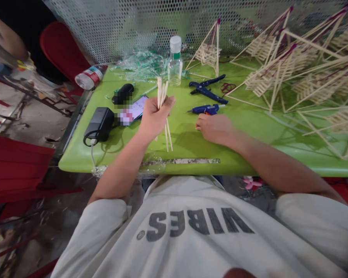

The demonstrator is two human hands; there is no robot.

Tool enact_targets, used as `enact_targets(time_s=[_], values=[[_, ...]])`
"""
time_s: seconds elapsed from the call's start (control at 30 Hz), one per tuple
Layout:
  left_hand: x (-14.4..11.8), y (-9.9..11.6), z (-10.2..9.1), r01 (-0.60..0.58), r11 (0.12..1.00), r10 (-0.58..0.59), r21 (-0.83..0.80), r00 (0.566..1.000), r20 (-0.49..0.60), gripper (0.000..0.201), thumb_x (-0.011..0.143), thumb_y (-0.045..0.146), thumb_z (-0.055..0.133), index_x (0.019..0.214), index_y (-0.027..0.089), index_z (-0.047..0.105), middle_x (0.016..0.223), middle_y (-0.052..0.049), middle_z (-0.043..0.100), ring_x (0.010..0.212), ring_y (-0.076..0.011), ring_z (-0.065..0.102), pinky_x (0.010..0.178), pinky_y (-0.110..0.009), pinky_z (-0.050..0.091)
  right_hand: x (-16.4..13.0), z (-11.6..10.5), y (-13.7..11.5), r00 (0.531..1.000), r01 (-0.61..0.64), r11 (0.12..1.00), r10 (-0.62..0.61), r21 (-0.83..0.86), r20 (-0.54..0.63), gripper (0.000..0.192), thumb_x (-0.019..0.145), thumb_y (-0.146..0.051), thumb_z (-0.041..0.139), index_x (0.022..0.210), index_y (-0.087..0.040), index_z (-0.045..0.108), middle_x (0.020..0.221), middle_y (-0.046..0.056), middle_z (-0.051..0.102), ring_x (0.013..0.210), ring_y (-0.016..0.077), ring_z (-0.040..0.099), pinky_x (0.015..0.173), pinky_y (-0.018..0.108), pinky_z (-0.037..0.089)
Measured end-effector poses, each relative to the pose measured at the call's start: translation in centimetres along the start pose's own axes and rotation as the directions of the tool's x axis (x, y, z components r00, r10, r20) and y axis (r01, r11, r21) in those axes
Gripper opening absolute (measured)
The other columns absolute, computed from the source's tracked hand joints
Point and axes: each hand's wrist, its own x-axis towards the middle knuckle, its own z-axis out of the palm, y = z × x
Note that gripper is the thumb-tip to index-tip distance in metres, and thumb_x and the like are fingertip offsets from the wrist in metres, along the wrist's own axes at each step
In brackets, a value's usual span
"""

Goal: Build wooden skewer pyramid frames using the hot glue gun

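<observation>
The left hand [154,116] is wrapped around a bunch of thin sticks [159,92], over the green tabletop [188,150]. The right hand [216,127] is curled up just beside the blue glue gun [203,109]; I cannot tell if it holds anything.

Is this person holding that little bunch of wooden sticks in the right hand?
No, the left hand grips the wooden sticks, while the right hand is down by the blue glue gun.
</observation>
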Motion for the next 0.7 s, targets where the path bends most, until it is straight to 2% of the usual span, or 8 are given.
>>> enact_targets(time_s=[0.17,0.27,0.37,0.47,0.7], values=[[0.1,0.0,0.0,0.016,1.0,-0.015,0.018,1.0,-0.017,0.08,0.106,0.082,0.079,0.059,0.024,0.051,0.054,0.002,0.045,0.052,-0.0118,0.038,0.051,-0.032,0.028,0.3,0.3,-0.5,1.0,-0.018,0.999,0.019,-0.051,0.012,0.038,0.11,-0.012,0.053,0.137,-0.014,0.079,0.141,0.023,0.079,0.079,0.0248,0.064,0.07,0.042,0.032],[0.2,0.0,-0.1,0.007,1.0,-0.007,0.013,1.0,-0.007,0.081,0.104,0.085,0.079,0.058,0.024,0.052,0.053,0.002,0.045,0.05,-0.0116,0.037,0.05,-0.033,0.026,0.0,0.1,-0.2,0.999,-0.015,0.999,0.016,-0.031,0.029,0.038,0.105,-0.008,0.056,0.134,-0.016,0.079,0.138,0.019,0.08,0.08,0.0243,0.066,0.069,0.042,0.031],[0.3,0.0,-0.2,-0.017,1.0,0.017,0.005,1.0,0.006,0.082,0.103,0.089,0.078,0.059,0.024,0.052,0.053,0.002,0.045,0.049,-0.0113,0.037,0.05,-0.033,0.026,-0.6,-0.4,0.4,0.998,-0.061,0.998,0.061,0.023,-0.004,0.034,0.112,-0.015,0.053,0.133,-0.02,0.079,0.139,0.015,0.081,0.086,0.0256,0.07,0.068,0.041,0.031],[0.1,0.2,0.0,-0.025,0.999,0.025,0.019,1.0,0.002,0.083,0.104,0.09,0.075,0.06,0.024,0.051,0.054,0.002,0.044,0.05,-0.0114,0.037,0.05,-0.033,0.026,-1.0,-0.9,0.4,0.988,-0.137,0.986,0.144,0.098,-0.063,0.037,0.121,-0.026,0.047,0.134,-0.021,0.081,0.146,0.015,0.081,0.099,0.0287,0.075,0.071,0.04,0.034],[-0.6,1.0,0.7,0.008,1.0,-0.009,0.019,0.999,0.034,0.083,0.103,0.087,0.08,0.061,0.023,0.047,0.058,0.002,0.041,0.055,-0.0116,0.033,0.05,-0.031,0.023,-0.6,-0.3,-1.3,0.984,-0.179,0.978,0.177,0.111,0.03,0.036,0.121,-0.033,0.052,0.132,-0.024,0.086,0.144,0.016,0.082,0.092,0.0286,0.075,0.071,0.04,0.038]])
